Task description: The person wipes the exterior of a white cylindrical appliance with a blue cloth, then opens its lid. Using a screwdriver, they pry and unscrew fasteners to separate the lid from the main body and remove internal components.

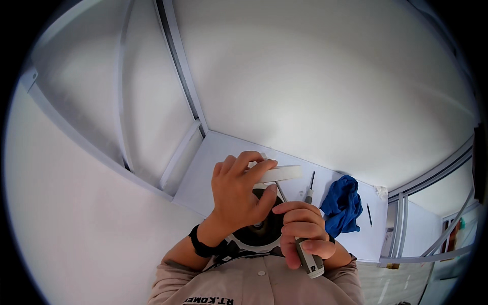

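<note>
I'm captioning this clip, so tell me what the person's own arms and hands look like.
The left hand and right hand are gloveless. A black band circles the left wrist; a dark band partly shows at the right. Beige sleeves end near the elbows.

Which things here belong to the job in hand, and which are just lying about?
Likely in the job:
white piece in the left hand
grey-handled tool in the right hand
perhaps the round black-and-white thing between them

Apparently lying about:
blue cloth
thin dark rod
slim dark-tipped tool beyond the right hand
</note>
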### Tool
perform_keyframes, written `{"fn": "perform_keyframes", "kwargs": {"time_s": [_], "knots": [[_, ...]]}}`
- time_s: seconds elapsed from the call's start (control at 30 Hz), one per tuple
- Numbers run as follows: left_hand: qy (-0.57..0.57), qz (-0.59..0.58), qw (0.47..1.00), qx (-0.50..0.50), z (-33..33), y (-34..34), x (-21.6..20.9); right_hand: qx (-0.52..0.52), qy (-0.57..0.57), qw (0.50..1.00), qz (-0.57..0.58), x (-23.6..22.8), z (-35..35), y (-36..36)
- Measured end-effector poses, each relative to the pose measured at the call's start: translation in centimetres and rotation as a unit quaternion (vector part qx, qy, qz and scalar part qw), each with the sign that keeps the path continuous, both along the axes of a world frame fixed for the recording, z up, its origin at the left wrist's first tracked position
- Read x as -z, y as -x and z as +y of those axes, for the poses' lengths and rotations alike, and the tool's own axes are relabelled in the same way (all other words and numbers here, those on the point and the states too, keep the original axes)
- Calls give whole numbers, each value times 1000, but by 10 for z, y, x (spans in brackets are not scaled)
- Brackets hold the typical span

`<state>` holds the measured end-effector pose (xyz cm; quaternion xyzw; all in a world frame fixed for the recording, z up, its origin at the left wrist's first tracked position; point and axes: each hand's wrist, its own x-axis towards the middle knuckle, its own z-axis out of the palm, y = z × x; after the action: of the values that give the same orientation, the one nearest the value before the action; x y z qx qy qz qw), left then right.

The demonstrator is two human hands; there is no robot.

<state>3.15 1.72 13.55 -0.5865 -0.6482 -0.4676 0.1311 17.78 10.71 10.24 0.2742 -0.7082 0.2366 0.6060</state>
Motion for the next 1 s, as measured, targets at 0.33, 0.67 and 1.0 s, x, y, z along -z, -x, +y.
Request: {"fn": "perform_keyframes", "kwargs": {"time_s": [0.33, 0.67, 1.0], "knots": [[90, 142, 982, 80, -4, 26, -35, -74, 23, 993, -85, -23, 10, -8], [44, 109, 992, 45, 0, 18, -14, 20, -53, 996, -74, -14, 7, -6], [32, 100, 994, 38, -5, 11, -9, 59, -84, 995, 7, 7, 0, -2]]}}
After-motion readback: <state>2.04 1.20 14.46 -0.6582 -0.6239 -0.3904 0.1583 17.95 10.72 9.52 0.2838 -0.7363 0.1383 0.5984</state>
